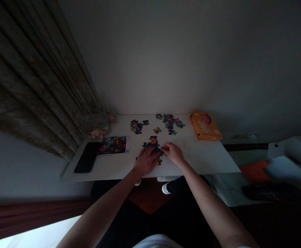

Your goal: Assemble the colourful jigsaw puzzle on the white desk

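Observation:
A partly joined jigsaw puzzle (153, 140) lies near the front of the white table. My left hand (145, 161) rests flat on its lower left part, fingers stretched over the pieces and covering some of them. At the puzzle's right edge, my right hand (173, 153) pinches a dark puzzle piece (163, 149), mostly hidden by the fingertips. Behind the hands lie a single loose piece (157, 130), a small group of pieces (136, 126) to the left and a larger colourful cluster (169, 119) to the right.
A printed picture sheet (114, 144) and a black phone (87, 157) lie at the table's left. An orange puzzle box (206, 126) stands at the back right. A wrapped bouquet (98, 131) sits by the curtain (49, 69). The wall borders the table's (204, 162) back edge.

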Demonstrator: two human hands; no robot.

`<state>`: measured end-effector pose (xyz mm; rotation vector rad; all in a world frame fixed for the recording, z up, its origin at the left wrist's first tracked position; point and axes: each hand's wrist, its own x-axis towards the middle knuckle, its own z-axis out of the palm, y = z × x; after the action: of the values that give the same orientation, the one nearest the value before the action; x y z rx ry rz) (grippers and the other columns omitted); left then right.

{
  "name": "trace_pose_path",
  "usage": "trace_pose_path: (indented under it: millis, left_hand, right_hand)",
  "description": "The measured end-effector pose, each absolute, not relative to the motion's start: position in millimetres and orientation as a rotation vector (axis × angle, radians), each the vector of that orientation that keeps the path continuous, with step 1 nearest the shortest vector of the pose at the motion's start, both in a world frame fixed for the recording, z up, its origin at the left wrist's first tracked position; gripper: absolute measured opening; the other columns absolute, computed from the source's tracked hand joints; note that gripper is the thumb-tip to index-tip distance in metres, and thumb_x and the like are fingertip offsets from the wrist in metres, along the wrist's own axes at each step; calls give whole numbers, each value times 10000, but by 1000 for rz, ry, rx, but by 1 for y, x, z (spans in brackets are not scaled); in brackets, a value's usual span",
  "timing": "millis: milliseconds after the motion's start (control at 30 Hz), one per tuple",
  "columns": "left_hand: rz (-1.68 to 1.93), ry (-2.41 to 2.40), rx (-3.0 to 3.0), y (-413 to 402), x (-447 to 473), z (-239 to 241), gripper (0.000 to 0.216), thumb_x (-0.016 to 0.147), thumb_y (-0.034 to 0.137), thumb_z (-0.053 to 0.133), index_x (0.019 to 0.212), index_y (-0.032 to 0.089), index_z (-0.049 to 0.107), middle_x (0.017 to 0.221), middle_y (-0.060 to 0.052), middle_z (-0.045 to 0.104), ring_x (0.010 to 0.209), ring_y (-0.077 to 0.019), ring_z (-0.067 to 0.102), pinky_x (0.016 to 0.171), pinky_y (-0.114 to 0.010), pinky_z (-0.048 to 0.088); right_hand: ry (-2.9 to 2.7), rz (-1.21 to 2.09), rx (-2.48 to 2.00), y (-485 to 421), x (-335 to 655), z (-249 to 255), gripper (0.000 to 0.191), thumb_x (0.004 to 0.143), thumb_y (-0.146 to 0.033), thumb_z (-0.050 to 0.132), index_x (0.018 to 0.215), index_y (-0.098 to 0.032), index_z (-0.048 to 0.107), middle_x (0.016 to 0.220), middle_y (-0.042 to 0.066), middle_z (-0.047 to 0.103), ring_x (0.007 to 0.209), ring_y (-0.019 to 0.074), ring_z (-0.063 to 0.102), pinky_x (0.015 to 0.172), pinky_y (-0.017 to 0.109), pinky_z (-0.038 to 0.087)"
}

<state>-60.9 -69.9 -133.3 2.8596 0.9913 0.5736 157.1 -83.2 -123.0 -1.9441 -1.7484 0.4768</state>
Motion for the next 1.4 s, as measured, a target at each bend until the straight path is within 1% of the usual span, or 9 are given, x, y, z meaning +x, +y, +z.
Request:
trace_pose_path:
  millis: [200, 400, 500, 633, 800, 1000, 1167, 1300, 1400]
  left_hand:
    - [558, 972, 2920, -71, -60, -131, 366, 1008, 288, 593, 1366, 284, 669, 1419, -134, 625, 1351, -337, 558, 1134, -565, 452]
    - [485, 796, 2981, -68, -55, -124, 350, 1008, 224, 576, 1350, 226, 652, 1406, -92, 667, 1313, -299, 594, 1157, -532, 428]
    - [461, 768, 2975, -66, -53, -125, 343, 1052, 302, 523, 1353, 195, 647, 1410, -102, 674, 1320, -298, 599, 1152, -531, 431]
    - [429, 741, 2965, -66, -58, -126, 415, 1090, 424, 435, 1385, 213, 636, 1451, -104, 649, 1368, -286, 575, 1190, -531, 390]
    - [537, 769, 2889, -60, -88, -120, 414, 1095, 383, 417, 1427, 225, 606, 1490, -104, 610, 1371, -262, 567, 1168, -468, 436]
    - [635, 946, 2782, -47, -136, -121, 346, 1057, 350, 509, 1336, 213, 660, 1346, -130, 677, 1232, -292, 632, 1085, -490, 512]
    - [623, 1013, 2750, -48, -142, -129, 353, 1031, 359, 568, 1349, 229, 648, 1351, -122, 670, 1251, -295, 621, 1103, -502, 500]
    - [654, 1010, 2761, -50, -138, -128, 328, 1038, 356, 557, 1307, 197, 657, 1315, -140, 679, 1223, -297, 629, 1071, -492, 514]
    - [703, 1002, 2767, -51, -138, -124, 266, 1031, 326, 563, 1229, 190, 676, 1240, -135, 700, 1156, -288, 648, 1025, -475, 526]
  right_hand:
    - [-1687, 367, -1885, -94, 150, -127, 171, 970, -407, 640, 918, -263, 718, 944, 43, 739, 843, 212, 695, 733, 297, 477]
    - [-1697, 325, -1866, -97, 146, -130, 134, 992, -352, 622, 953, -259, 711, 976, 50, 734, 896, 223, 699, 768, 304, 482]
    - [-1713, 308, -1856, -98, 146, -129, 126, 999, -333, 617, 966, -255, 709, 975, 51, 733, 899, 219, 696, 777, 299, 477]
    - [-1726, 271, -1840, -99, 145, -129, 132, 1007, -327, 615, 969, -242, 708, 964, 47, 731, 886, 209, 695, 781, 293, 474]
    - [-1745, 227, -1828, -100, 145, -129, 201, 1029, -381, 584, 987, -233, 713, 972, 53, 740, 878, 209, 699, 777, 297, 478]
    - [-1760, 205, -1833, -100, 145, -131, 265, 1041, -435, 548, 990, -237, 717, 987, 63, 747, 887, 223, 705, 765, 306, 480]
    - [-1705, 267, -1819, -92, 149, -130, 265, 1032, -433, 548, 1000, -235, 722, 980, 60, 751, 855, 210, 697, 783, 310, 491]
    - [-1829, 257, -1755, -65, 137, -116, 222, 1015, -388, 592, 997, -226, 744, 980, 78, 750, 961, 232, 685, 869, 327, 498]
    - [-1987, 372, -1631, -30, 114, -104, 165, 995, -325, 640, 1061, -223, 752, 1049, 74, 762, 1050, 225, 686, 931, 321, 502]
